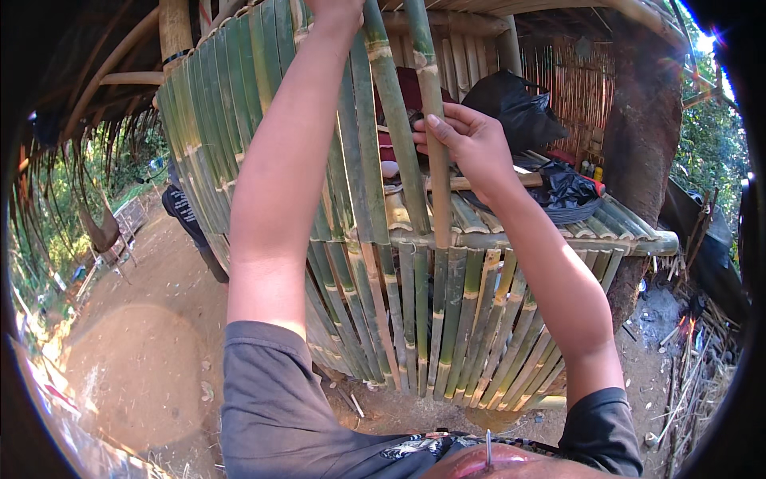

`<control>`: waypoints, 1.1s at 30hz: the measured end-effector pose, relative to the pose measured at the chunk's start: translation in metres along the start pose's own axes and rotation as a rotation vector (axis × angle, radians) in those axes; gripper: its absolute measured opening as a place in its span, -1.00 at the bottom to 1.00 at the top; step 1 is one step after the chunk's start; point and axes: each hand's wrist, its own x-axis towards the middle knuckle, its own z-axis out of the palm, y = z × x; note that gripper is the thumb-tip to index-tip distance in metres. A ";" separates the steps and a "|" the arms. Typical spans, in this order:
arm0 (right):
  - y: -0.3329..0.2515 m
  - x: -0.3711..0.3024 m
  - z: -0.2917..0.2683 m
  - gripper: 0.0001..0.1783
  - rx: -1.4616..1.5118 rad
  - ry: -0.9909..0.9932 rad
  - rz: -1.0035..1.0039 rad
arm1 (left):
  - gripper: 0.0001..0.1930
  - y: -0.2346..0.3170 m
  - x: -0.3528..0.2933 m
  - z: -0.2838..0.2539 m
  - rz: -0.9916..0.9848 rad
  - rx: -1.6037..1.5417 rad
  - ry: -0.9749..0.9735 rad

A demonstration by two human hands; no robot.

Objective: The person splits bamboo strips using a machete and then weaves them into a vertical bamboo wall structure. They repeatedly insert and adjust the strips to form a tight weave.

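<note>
My right hand (pixel 472 144) is closed round an upright bamboo slat (pixel 440 195), its thumb on the front and its fingers reaching behind the edge. To the left of it stands another green bamboo slat (pixel 392 104), with a narrow gap between the two. My left hand (pixel 335 8) is raised to the top of the bamboo wall (pixel 247 88), where the picture's upper edge cuts it off, so its fingers are hidden. Both slats meet a horizontal bamboo rail (pixel 479 240) at their lower ends. Below the rail runs a lower row of bamboo slats (pixel 471 319).
Behind the slats, a bamboo platform (pixel 622 227) holds black plastic bags (pixel 515 108) and small bottles (pixel 592 171). A thick dark post (pixel 650 120) stands at the right. Sticks smoulder in a small fire (pixel 688 323) on the ground. Someone in dark clothing (pixel 182 209) is partly hidden behind the wall.
</note>
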 end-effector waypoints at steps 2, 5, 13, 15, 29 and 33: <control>0.005 0.007 0.002 -0.62 -0.037 -0.004 -0.040 | -0.84 0.003 -0.009 -0.002 -0.046 -0.051 -0.042; 0.016 0.019 0.010 -0.63 -0.030 0.016 -0.076 | -0.83 -0.012 -0.007 -0.003 0.020 0.159 0.013; 0.036 0.030 0.017 -0.60 0.007 0.030 -0.069 | -0.83 -0.048 -0.013 0.000 -0.132 -0.286 -0.105; 0.038 0.028 0.019 -0.58 0.022 0.032 -0.045 | -0.84 -0.054 -0.015 -0.001 -0.188 -0.361 -0.140; 0.049 0.038 0.016 -0.58 -0.098 0.043 -0.068 | -0.88 -0.058 -0.013 0.017 0.018 -0.030 -0.157; 0.049 0.034 0.008 -0.60 -0.150 -0.015 -0.060 | -0.86 -0.056 -0.030 0.016 0.016 0.046 -0.085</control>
